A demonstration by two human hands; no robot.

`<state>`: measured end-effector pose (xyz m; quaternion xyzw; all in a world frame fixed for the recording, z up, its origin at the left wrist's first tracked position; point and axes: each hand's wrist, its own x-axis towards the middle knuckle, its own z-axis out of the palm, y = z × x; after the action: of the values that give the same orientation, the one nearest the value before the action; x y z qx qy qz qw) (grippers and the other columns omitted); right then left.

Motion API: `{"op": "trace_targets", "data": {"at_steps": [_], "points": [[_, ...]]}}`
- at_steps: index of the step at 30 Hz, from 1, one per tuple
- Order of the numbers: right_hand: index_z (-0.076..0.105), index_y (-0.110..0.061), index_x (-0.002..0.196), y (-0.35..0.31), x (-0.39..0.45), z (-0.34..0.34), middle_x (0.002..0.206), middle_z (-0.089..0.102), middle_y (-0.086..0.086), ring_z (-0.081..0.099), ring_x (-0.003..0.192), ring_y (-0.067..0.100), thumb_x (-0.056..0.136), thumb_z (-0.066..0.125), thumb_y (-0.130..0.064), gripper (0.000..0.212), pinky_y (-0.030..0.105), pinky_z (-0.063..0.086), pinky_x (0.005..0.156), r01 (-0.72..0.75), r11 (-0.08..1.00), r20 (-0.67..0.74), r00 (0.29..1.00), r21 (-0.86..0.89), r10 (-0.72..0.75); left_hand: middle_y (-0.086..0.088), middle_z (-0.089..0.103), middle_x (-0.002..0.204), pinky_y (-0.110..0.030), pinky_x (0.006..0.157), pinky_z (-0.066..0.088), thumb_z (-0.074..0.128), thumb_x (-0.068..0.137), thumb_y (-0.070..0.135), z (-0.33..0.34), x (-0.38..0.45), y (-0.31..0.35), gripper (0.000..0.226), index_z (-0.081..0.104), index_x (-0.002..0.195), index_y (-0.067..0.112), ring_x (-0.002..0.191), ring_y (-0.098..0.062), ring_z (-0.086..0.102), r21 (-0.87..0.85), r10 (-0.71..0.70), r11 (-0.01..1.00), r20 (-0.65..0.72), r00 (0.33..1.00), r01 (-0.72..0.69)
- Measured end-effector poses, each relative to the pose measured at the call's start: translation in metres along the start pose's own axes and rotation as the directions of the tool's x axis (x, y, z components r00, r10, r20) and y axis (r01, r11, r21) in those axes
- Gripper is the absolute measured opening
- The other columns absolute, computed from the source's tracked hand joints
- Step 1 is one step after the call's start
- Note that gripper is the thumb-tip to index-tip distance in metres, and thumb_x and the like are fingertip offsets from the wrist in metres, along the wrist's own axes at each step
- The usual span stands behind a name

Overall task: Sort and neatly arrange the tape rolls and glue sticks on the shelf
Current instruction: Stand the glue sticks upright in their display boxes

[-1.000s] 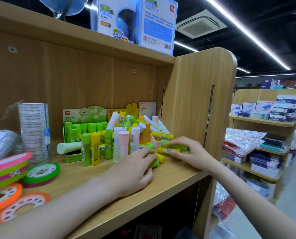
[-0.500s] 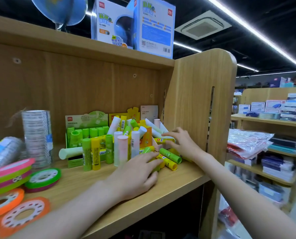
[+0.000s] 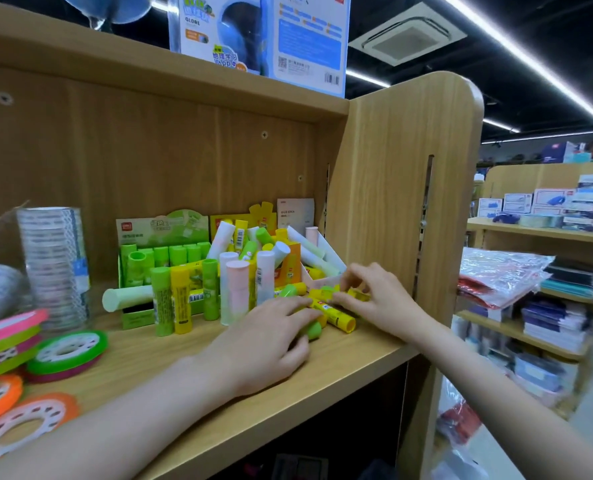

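Loose glue sticks lie in a heap on the wooden shelf (image 3: pixel 322 368) by its right wall. My left hand (image 3: pixel 267 341) lies over a green glue stick (image 3: pixel 312 330), fingers curled round it. My right hand (image 3: pixel 374 299) pinches a yellow glue stick (image 3: pixel 357 294) above the heap. Another yellow glue stick (image 3: pixel 336 317) lies flat between my hands. Several glue sticks (image 3: pixel 181 299) stand upright in a row further left. Coloured tape rolls (image 3: pixel 66 351) lie at the left, with a tall stack of clear tape (image 3: pixel 54 265) behind them.
A green display box (image 3: pixel 163 251) and an orange display box (image 3: pixel 288 261) full of glue sticks stand at the back. The shelf's side panel (image 3: pixel 392 202) closes off the right. A globe box (image 3: pixel 264 32) sits on the board above. Other store shelves stand beyond.
My right hand came forward out of the heap's back corner and now pinches a yellow stick above it. My left hand stayed over the green stick.
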<state>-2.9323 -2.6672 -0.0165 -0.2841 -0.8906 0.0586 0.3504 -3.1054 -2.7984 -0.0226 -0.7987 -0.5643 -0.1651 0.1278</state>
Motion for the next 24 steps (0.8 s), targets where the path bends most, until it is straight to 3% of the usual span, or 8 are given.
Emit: {"op": "trace_targets", "data": {"at_steps": [2,5,9,13,16,24], "points": [[0.066,-0.014,0.086,0.002,0.006,-0.002,0.079,0.054,-0.012,0.043,0.079,0.005,0.089,0.061,-0.028,0.015,0.013,0.032,0.071,-0.010,1.000,0.027,1.000,0.002,0.010,0.008,0.029,0.149,-0.013,0.108,0.012,0.000,0.067,0.055,0.001,0.000,-0.002,0.086,0.035,0.141,0.029,0.136,-0.006,0.025,-0.004,-0.006,1.000,0.005,1.000,0.006],[0.071,-0.011,0.090,0.003,0.031,-0.004,0.085,0.060,-0.002,0.051,0.087,0.019,0.090,0.057,-0.019,0.015,0.029,0.037,0.079,-0.085,0.996,-0.061,0.994,0.033,0.087,0.011,0.031,0.148,-0.013,0.108,0.014,0.007,0.076,0.052,0.000,0.000,-0.001,0.074,0.034,0.141,0.030,0.134,-0.003,0.025,-0.010,-0.007,1.000,0.005,1.000,0.007],[0.074,-0.009,0.088,0.001,0.068,0.015,0.089,0.071,0.004,0.057,0.083,0.016,0.083,0.066,-0.019,0.014,0.028,0.044,0.076,-0.235,0.972,0.011,0.972,-0.002,0.235,0.010,0.034,0.146,-0.014,0.109,0.010,0.022,0.082,0.040,-0.004,-0.002,0.001,0.062,0.035,0.141,0.027,0.133,-0.007,0.027,-0.021,-0.025,0.999,0.034,0.999,0.026],[0.072,-0.010,0.087,-0.001,0.088,0.033,0.086,0.069,0.008,0.062,0.090,0.024,0.075,0.071,-0.029,0.023,0.029,0.041,0.066,-0.427,0.884,0.005,0.900,-0.187,0.436,0.006,0.037,0.145,-0.018,0.109,0.011,0.025,0.082,0.039,-0.005,-0.001,0.002,0.061,0.038,0.140,0.024,0.132,-0.012,0.030,-0.039,-0.020,0.999,0.043,0.999,0.022],[0.068,-0.010,0.092,-0.007,0.093,0.035,0.089,0.064,0.006,0.061,0.094,0.027,0.070,0.072,-0.021,0.025,0.029,0.041,0.069,-0.501,0.839,0.013,0.857,-0.215,0.515,0.006,0.039,0.144,-0.022,0.108,0.017,0.025,0.082,0.039,-0.004,0.000,0.001,0.061,0.038,0.140,0.024,0.129,-0.014,0.033,-0.031,-0.021,0.999,0.049,0.999,0.022],[0.064,-0.014,0.106,-0.018,0.089,0.035,0.109,0.063,0.009,0.058,0.105,0.030,0.072,0.072,-0.015,0.034,0.033,0.045,0.080,-0.526,0.808,-0.065,0.846,-0.265,0.530,0.007,0.038,0.143,-0.023,0.109,0.018,0.023,0.082,0.041,-0.004,0.000,0.001,0.062,0.036,0.141,0.025,0.127,-0.013,0.033,-0.010,-0.026,1.000,0.055,0.998,0.027]]}}
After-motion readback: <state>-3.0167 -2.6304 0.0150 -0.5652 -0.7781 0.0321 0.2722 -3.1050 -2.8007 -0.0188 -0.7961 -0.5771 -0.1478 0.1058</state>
